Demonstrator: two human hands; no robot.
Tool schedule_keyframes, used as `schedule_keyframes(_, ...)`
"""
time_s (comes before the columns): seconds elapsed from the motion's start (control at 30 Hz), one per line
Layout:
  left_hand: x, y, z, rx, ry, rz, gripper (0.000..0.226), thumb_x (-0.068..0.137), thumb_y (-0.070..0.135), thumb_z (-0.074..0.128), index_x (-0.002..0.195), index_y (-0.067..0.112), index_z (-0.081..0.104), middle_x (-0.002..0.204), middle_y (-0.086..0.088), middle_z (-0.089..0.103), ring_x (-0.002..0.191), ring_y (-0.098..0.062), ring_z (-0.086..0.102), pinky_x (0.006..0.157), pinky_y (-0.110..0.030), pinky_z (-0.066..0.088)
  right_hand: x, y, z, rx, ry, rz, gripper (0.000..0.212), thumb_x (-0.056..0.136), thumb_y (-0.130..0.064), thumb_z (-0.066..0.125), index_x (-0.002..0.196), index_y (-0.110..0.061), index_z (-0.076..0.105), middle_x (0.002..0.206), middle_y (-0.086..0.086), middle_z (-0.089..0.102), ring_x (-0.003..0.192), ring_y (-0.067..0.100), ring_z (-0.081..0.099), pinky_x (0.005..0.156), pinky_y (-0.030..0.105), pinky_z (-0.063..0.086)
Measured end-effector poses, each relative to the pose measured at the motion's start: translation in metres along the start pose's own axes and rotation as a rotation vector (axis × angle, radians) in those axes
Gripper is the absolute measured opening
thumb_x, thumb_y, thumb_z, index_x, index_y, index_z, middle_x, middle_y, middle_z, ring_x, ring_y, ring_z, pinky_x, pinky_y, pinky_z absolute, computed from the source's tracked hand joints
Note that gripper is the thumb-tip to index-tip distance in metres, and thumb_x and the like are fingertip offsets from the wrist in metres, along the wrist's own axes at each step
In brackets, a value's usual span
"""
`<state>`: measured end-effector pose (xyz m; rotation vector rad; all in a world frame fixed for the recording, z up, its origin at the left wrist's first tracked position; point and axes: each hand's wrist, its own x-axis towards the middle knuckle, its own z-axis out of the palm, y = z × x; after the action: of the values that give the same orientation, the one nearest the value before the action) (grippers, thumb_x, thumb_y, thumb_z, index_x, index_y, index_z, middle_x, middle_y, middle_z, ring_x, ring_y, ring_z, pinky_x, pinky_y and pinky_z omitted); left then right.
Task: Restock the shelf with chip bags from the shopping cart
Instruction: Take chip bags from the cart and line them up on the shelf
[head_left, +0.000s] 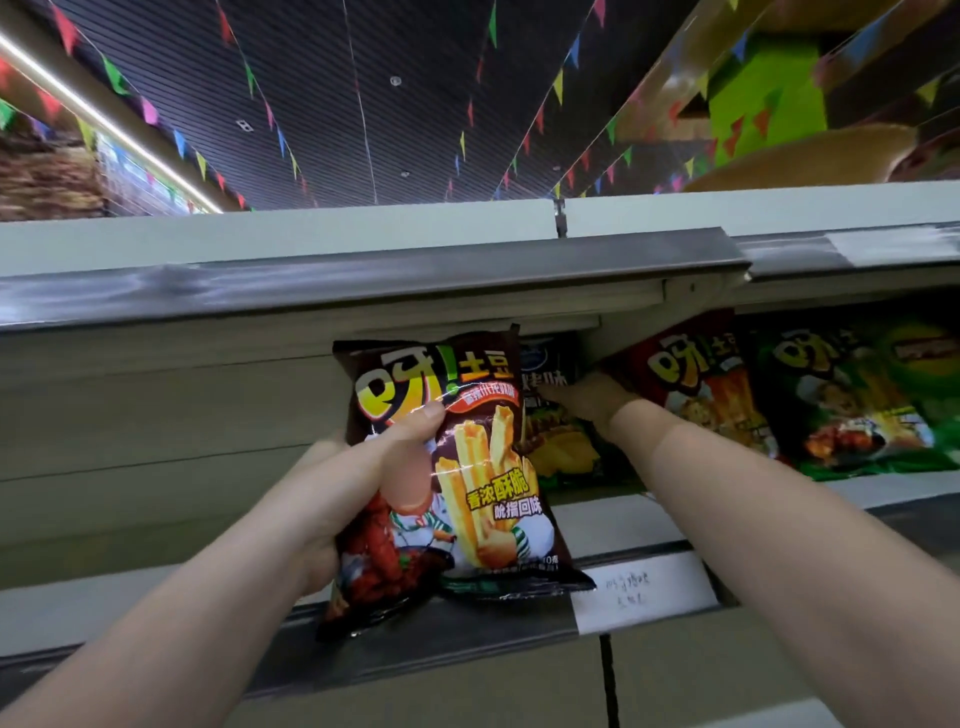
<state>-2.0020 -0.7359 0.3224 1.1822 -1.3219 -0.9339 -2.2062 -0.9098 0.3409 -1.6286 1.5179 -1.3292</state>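
Up at the shelf (618, 525): left hand (363, 483) grips a dark brown chip bag (467, 467) by its side, thumb pressed on the front, bag held upright at the shelf's front lip. Likely light, air-puffed, slick foil; contents crush easily, so hold by an edge, not the middle. Right hand (587, 400) reaches deep into the shelf among stocked bags; fingers hidden, cannot tell its grip. Count: one bag in hand; on the shelf a red bag (696, 379), a green bag (852, 395), a yellow-and-dark bag (563, 452) behind the brown one.
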Motion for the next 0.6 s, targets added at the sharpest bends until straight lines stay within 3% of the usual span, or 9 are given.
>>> schedule_keyframes(0.1,0.0,0.006,0.013,-0.008,-0.044,-0.008,0.081,0.045,0.049,0.075,0.111,0.004,0.061,0.073,-0.013,0.074,0.055,-0.025,0.07,0.049,-0.029,0.054,-0.026,-0.009,-0.015,-0.046,0.064,-0.03,0.053,0.09,-0.04,0.057,0.127,-0.003,0.05,0.127,0.017,0.055,0.111,0.03,0.054,0.085,0.033,0.045)
schedule_keyframes(0.2,0.014,0.01,0.033,-0.035,-0.062,-0.064,0.097,0.037,0.056,0.08,0.116,0.004,0.059,0.084,-0.017,0.074,0.066,-0.029,0.071,0.064,-0.04,0.059,-0.06,-0.01,-0.031,0.142,-0.013,-0.015,0.023,0.095,-0.029,0.052,0.1,-0.008,0.057,0.094,0.013,0.063,0.082,0.025,0.059,0.07,0.034,0.049)
schedule_keyframes(0.27,0.024,0.012,0.047,-0.093,-0.093,-0.083,0.103,0.035,0.06,0.086,0.119,0.006,0.059,0.092,-0.018,0.073,0.077,-0.032,0.071,0.074,-0.048,0.058,-0.084,-0.009,-0.043,0.241,-0.048,0.002,0.024,0.097,-0.028,0.048,0.087,-0.008,0.058,0.078,0.009,0.062,0.068,0.022,0.058,0.06,0.032,0.051)
schedule_keyframes(0.33,0.033,0.012,0.06,-0.127,-0.119,-0.086,0.072,0.059,0.05,0.083,0.111,0.005,0.06,0.087,-0.017,0.072,0.074,-0.031,0.07,0.075,-0.046,0.057,-0.095,-0.007,-0.052,0.271,-0.047,-0.018,0.031,0.096,-0.035,0.047,0.097,-0.007,0.059,0.086,0.01,0.064,0.071,0.022,0.06,0.059,0.029,0.05)
schedule_keyframes(0.43,0.046,0.011,0.079,-0.112,-0.083,-0.079,0.032,0.079,0.031,0.073,0.088,0.005,0.058,0.074,-0.015,0.067,0.067,-0.028,0.066,0.078,-0.043,0.057,-0.098,0.0,-0.056,0.237,-0.042,-0.005,0.045,0.092,-0.044,0.049,0.118,-0.008,0.054,0.106,0.013,0.065,0.093,0.027,0.062,0.079,0.036,0.052)
schedule_keyframes(0.5,0.057,0.006,0.088,-0.109,-0.077,-0.08,0.034,0.074,0.023,0.076,0.095,0.003,0.06,0.087,-0.018,0.07,0.079,-0.031,0.069,0.085,-0.046,0.056,-0.097,0.005,-0.053,0.178,-0.059,-0.009,0.05,0.089,-0.041,0.057,0.129,-0.012,0.047,0.111,0.012,0.064,0.099,0.027,0.062,0.085,0.039,0.052)
schedule_keyframes(0.53,0.062,0.002,0.093,-0.106,-0.083,-0.081,0.047,0.066,0.025,0.078,0.104,0.003,0.061,0.095,-0.018,0.07,0.086,-0.033,0.069,0.087,-0.047,0.055,-0.096,0.007,-0.051,0.166,-0.063,-0.019,0.054,0.087,-0.037,0.06,0.132,-0.013,0.044,0.112,0.012,0.064,0.098,0.026,0.063,0.084,0.039,0.052)
schedule_keyframes(0.6,0.071,-0.006,0.098,-0.067,-0.118,-0.099,0.063,0.062,0.041,0.079,0.113,0.008,0.062,0.1,-0.014,0.071,0.091,-0.03,0.068,0.085,-0.042,0.055,-0.094,0.01,-0.047,0.156,-0.054,-0.035,0.051,0.087,-0.029,0.062,0.132,-0.011,0.044,0.109,0.013,0.065,0.093,0.025,0.065,0.079,0.036,0.054)
